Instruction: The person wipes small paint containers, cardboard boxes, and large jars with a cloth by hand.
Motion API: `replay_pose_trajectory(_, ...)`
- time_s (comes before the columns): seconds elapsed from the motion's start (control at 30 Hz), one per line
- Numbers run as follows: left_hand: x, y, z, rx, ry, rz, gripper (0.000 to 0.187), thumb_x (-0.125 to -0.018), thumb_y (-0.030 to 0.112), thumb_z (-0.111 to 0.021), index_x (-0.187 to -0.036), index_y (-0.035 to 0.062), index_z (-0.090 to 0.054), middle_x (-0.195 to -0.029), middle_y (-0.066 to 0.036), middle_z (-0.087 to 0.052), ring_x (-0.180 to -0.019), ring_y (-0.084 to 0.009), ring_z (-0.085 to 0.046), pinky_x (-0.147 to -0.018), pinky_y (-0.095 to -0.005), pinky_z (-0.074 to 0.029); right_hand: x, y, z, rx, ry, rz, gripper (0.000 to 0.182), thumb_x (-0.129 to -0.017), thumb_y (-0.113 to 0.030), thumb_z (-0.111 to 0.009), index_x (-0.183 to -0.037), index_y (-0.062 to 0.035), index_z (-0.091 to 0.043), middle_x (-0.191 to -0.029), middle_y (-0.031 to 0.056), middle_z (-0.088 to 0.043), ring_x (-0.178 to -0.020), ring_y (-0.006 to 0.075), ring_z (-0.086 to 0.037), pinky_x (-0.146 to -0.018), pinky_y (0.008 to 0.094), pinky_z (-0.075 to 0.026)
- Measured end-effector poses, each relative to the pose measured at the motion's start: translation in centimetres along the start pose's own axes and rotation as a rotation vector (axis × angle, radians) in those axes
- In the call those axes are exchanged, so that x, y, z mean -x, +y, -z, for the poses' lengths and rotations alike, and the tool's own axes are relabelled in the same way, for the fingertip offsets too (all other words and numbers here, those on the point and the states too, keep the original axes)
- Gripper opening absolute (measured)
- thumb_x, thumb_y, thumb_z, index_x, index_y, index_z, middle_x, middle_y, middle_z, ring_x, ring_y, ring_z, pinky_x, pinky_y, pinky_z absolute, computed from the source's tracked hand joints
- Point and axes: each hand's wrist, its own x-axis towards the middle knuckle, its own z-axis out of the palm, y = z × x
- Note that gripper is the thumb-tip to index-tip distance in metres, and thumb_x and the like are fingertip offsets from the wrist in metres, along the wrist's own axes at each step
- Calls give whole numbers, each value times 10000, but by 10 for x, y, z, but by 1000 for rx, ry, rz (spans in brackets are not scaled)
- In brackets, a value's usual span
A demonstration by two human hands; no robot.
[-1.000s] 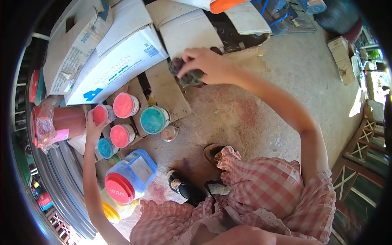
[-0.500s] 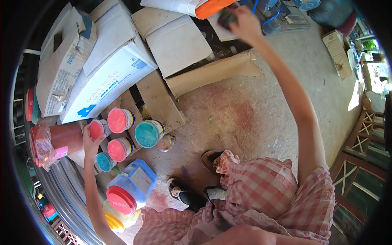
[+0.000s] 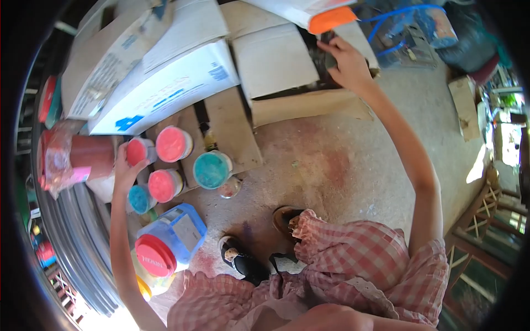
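My left hand (image 3: pixel 127 172) is wrapped around the side of a small tub with a red top (image 3: pixel 138 151), which stands among other tubs. Close by are two tubs with pinkish-red tops, one behind (image 3: pixel 172 144) and one in front (image 3: pixel 163 186), plus a larger teal-topped tub (image 3: pixel 211 170) and a small blue-topped one (image 3: pixel 142 199). At the far side, my right hand (image 3: pixel 351 65) reaches over an open cardboard box (image 3: pixel 309 107), fingers bent around a dark object (image 3: pixel 332 59) whose kind I cannot make out. An orange-edged white bag (image 3: pixel 333 21) lies just above it.
A blue jar with a red lid (image 3: pixel 156 255) stands near my feet. Left of the tubs are a brown plastic-wrapped container (image 3: pixel 91 157) and grey pipes (image 3: pixel 72 237). White cartons (image 3: pixel 171 83) lie behind on wooden planks. Blue tubing (image 3: pixel 386 22) sits at the far right.
My right hand has come down from beside the orange bag edge to the box opening, with the dark object at its fingers. My left hand stays on the red-topped tub. The view has shifted.
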Motion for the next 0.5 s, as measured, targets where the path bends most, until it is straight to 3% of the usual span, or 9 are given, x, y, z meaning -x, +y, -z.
replay_pose_trajectory(0.07,-3,-12,2,-131,41,-65,691,-657,132,-805,-1219,16,-420,-1131,-107,-541,-1050,-193,-537,-905,-317,-438,-1,-24,11,-62,-67,91,516,-666,-116,-633,-1178,-103,-575,-1021,91,-547,-962,283,-561,-800,380,-489)
replay_pose_trajectory(0.13,1,6,-1,-260,93,-68,690,-634,190,-819,-1195,28,-451,-1083,-109,-568,-1022,-210,-552,-883,-333,-445,-7,-34,43,-78,-89,15,510,-650,-90,-634,-1157,-114,-581,-1078,100,-554,-992,300,-561,-818,373,-484)
replay_pose_trajectory(0.2,1,5,-2,-199,104,-45,689,-617,233,-823,-1176,30,-475,-1077,-131,-589,-1009,-239,-572,-873,-349,-450,-15,-44,67,10,212,81,489,-668,-45,-625,-1151,-91,-563,-1075,107,-566,-954,304,-579,-814,357,-479)
replay_pose_trajectory(0.27,3,12,-2,-304,148,-21,701,-595,259,-827,-1163,27,-489,-1084,-153,-600,-995,-268,-585,-874,-359,-453,-39,-74,87,-291,510,111,435,-687,-10,-643,-1108,-52,-541,-1014,125,-569,-918,282,-585,-815,325,-465)
replay_pose_trajectory(0.33,8,24,-4,-431,208,-84,726,-584,315,-818,-1152,-11,-505,-1111,-208,-592,-1027,-328,-581,-881,-382,-451,-69,-103,87,-377,614,116,407,-690,17,-660,-1066,-30,-513,-955,138,-567,-890,263,-582,-812,306,-453)
replay_pose_trajectory(0.4,2,12,-4,-735,306,-227,758,-591,335,-808,-1180,-32,-502,-1133,-231,-581,-1053,-353,-571,-881,-398,-450,-114,-127,75,-405,666,326,397,-689,10,-681,-1041,-24,-501,-953,143,-571,-902,274,-577,-812,320,-451)
replay_pose_trajectory(0.43,1,22,-3,-680,323,-167,746,-605,352,-797,-1166,-49,-511,-1133,-249,-577,-1046,-358,-573,-876,-401,-449,-137,-142,65,-449,674,403,380,-692,-4,-687,-1026,-26,-509,-973,143,-576,-913,297,-571,-815,337,-450)
replay_pose_trajectory(0.47,1,39,-2,-622,334,-109,737,-619,369,-787,-1152,-65,-520,-1133,-267,-573,-1038,-363,-576,-871,-403,-448,-157,-152,46,-376,645,440,352,-793,-119,-678,-1089,-11,-522,-1009,145,-573,-928,272,-583,-834,319,-455)
replay_pose_trajectory(0.5,3,55,-1,-563,340,-54,731,-633,385,-777,-1138,-82,-529,-1134,-284,-569,-1031,-368,-579,-866,-406,-447,-171,-160,21,-391,486,365,381,-725,-141,-664,-1083,-45,-575,-1040,157,-584,-961,334,-564,-844,386,-450)
